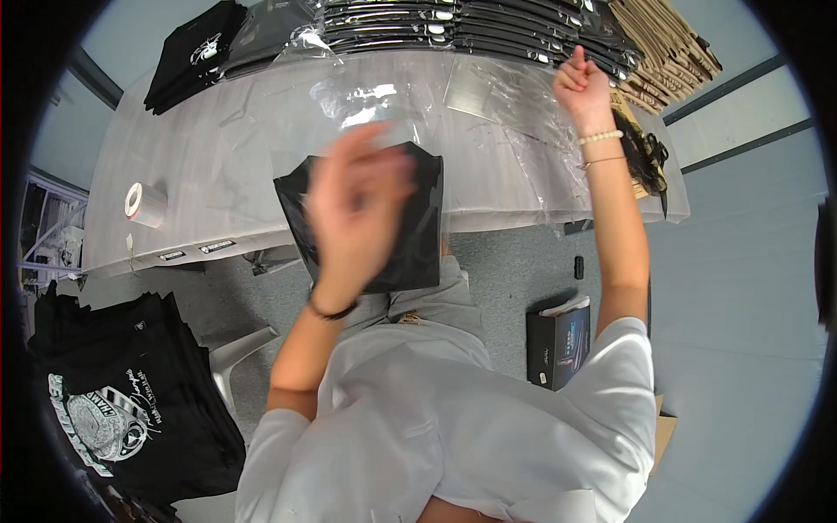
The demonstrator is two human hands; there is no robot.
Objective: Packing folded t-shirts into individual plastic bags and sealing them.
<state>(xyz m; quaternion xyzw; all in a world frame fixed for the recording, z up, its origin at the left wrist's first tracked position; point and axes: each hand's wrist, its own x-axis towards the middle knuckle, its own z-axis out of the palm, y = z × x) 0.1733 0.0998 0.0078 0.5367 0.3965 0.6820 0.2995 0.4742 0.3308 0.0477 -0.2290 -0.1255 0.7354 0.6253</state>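
Note:
A folded black garment [418,242], partly in clear plastic, hangs over the near edge of the table. My left hand [359,196] is blurred above it; whether it touches or grips the garment cannot be told. My right hand [582,85] is raised at the far right of the table, fingers partly curled, close to the stacked black bagged garments [392,29]. Clear plastic bags [366,104] lie flat beyond the black garment. More crumpled clear film [529,124] lies left of my right forearm, over a flat translucent sheet [471,85].
A label roll [147,204] stands at the table's left. Folded black garments [189,55] lie at the back left, tan packets [667,52] at the back right. Printed black shirts [137,405] are piled over a chair at lower left. A black box [556,346] sits on the floor.

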